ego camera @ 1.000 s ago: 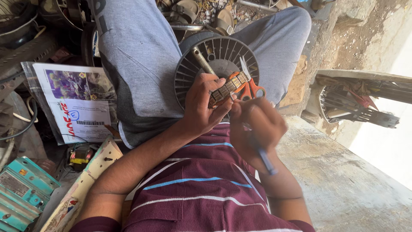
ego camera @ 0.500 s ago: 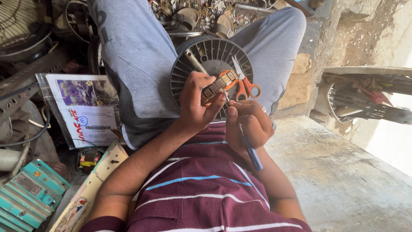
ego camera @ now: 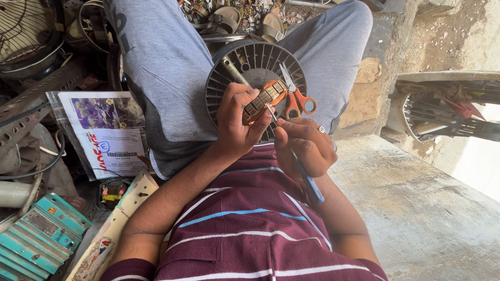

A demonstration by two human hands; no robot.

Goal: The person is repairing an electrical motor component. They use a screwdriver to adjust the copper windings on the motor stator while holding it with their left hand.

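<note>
My left hand [ego camera: 237, 122] grips a small motor winding core [ego camera: 264, 100], a ring of metal plates with orange copper coil, held over my lap. My right hand [ego camera: 304, 145] holds a blue-handled screwdriver [ego camera: 307, 179] like a pen, its thin tip touching the core. Under both hands lies a round dark ribbed fan housing [ego camera: 224, 86] resting between my knees. Orange-handled scissors [ego camera: 295, 96] lie on that housing just right of the core, and a metal tool handle [ego camera: 233, 70] lies on its upper left.
A clear plastic bag with a printed sheet [ego camera: 104, 130] lies left of my leg. Teal metal boxes [ego camera: 36, 234] sit at lower left among wires and scrap. A concrete slab [ego camera: 427, 208] runs along the right, with a wire fan guard [ego camera: 442, 112] beyond it.
My view has shifted slightly. Both hands stay on the core, and the screwdriver tip has worked in closer against the winding.
</note>
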